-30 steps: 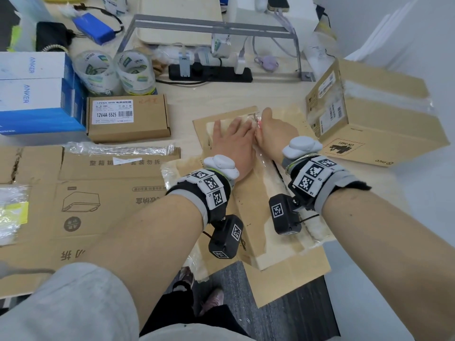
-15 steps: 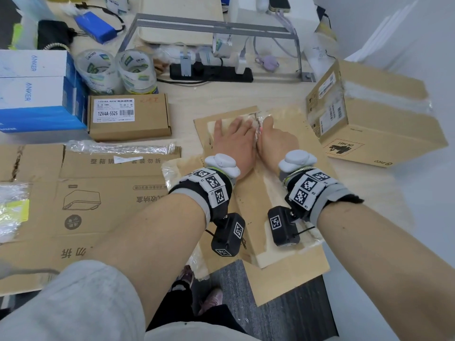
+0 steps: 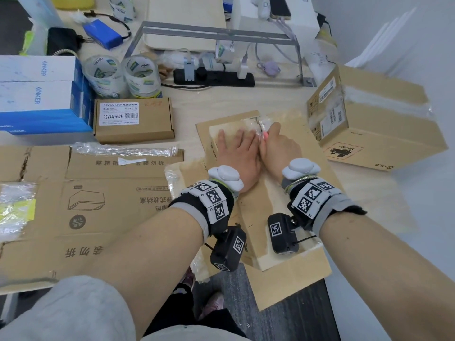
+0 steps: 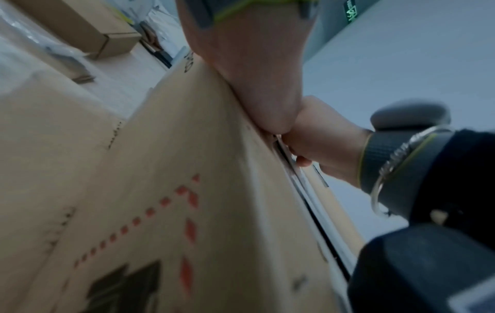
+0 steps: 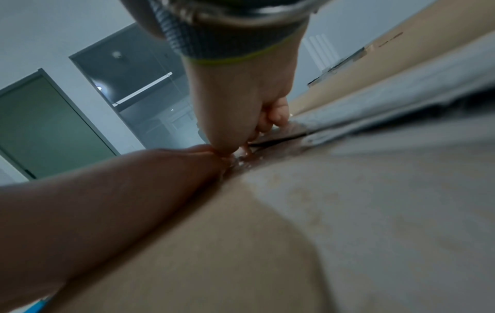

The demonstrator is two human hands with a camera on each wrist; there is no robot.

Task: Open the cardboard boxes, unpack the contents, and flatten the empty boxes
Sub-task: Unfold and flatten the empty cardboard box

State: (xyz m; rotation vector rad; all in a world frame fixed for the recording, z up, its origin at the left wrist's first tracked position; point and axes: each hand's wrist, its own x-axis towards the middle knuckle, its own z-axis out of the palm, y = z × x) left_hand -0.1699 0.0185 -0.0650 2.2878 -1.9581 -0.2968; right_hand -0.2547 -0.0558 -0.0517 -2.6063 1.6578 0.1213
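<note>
Pressing flat on the tape-streaked flattened box, left hand; right hand curled, pinching its clear tape

Light wood table w/ flattened cardboard, small brown box, tape rolls, power strip, sealed carton.

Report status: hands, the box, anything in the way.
Left hand flat, pressing the flattened box. Right hand pinching clear tape at its far end. Sealed box close on the right, not touching.
</note>
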